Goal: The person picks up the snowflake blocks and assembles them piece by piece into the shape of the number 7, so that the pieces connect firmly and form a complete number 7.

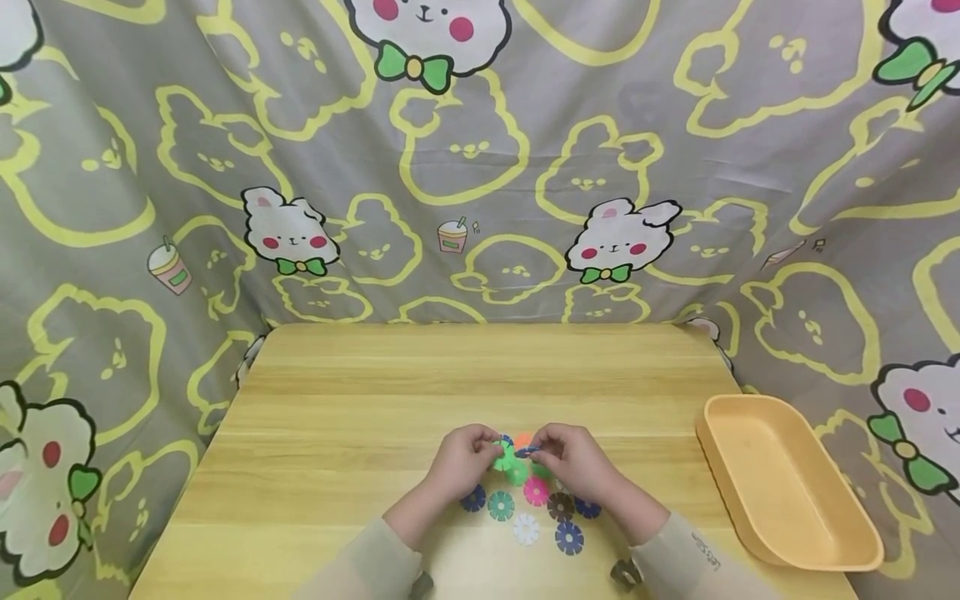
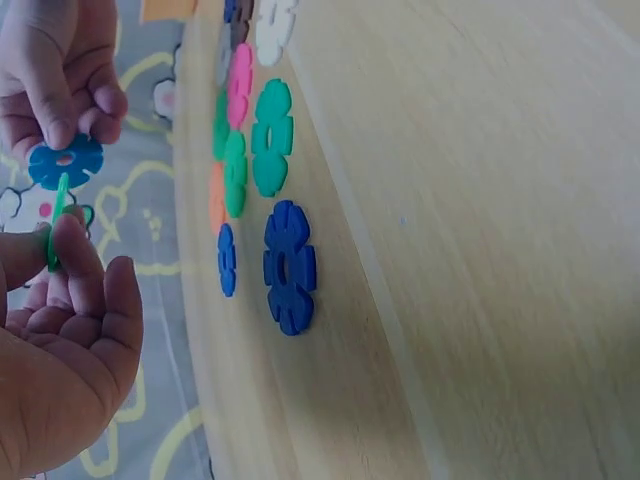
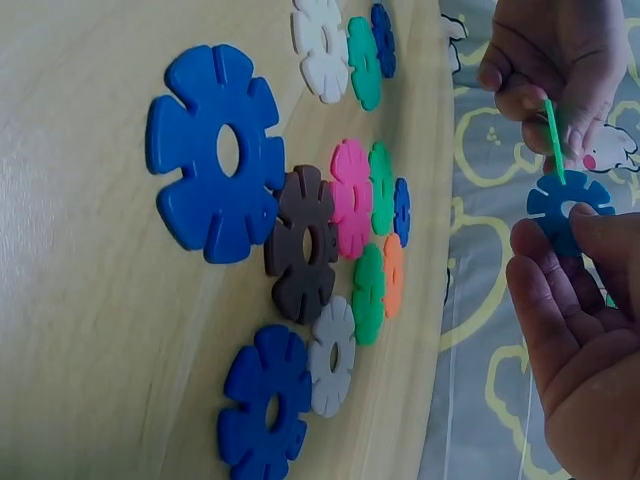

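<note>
The left hand pinches a green disc, the right hand a blue disc, crosswise above the table, presumably to align slots. Loose discs lie nearer the front edge, seemingly for easy reach; a tray stands along the right edge.

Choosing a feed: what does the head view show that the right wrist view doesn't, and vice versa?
Only head: the orange tray and both sleeves. Only right wrist: the center hole of the gray disc, and the held green disc edge-on at the rim of the held blue disc. Both: the left hand, right hand, pink disc and white disc.
</note>
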`<state>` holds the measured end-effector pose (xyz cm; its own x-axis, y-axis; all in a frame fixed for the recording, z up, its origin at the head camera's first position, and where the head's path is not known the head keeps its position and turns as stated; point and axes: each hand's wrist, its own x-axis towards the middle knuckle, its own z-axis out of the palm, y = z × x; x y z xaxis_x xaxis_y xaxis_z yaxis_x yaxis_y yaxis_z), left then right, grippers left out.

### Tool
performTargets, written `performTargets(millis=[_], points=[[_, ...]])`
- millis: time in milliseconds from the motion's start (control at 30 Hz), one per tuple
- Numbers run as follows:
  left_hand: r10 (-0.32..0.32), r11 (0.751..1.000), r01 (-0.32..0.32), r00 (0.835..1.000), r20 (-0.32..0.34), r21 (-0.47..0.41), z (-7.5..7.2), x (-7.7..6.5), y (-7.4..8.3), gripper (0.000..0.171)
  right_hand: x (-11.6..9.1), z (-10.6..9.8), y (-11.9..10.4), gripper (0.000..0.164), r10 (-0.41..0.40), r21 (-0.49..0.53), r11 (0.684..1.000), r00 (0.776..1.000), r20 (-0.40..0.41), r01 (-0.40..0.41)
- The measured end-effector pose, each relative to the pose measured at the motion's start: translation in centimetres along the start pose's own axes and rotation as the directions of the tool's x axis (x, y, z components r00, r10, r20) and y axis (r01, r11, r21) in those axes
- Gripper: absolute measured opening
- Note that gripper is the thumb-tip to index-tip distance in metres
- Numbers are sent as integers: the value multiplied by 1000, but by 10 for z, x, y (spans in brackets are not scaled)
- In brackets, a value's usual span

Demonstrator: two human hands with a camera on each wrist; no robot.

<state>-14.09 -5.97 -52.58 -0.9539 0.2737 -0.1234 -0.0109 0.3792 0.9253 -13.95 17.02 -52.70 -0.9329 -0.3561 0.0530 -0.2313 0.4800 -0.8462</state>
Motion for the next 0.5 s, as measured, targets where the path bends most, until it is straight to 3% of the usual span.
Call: performTargets(millis=[333,500], points=[[-10,997,11,1000,14,-81,-1,3,2,18,0,2,-1,14,-65,8,998,997,-45,65],[-44,997,47,997,59,-57,-1,2,0,11,-6,4,1,18,-113,39,993,993,-30,114]])
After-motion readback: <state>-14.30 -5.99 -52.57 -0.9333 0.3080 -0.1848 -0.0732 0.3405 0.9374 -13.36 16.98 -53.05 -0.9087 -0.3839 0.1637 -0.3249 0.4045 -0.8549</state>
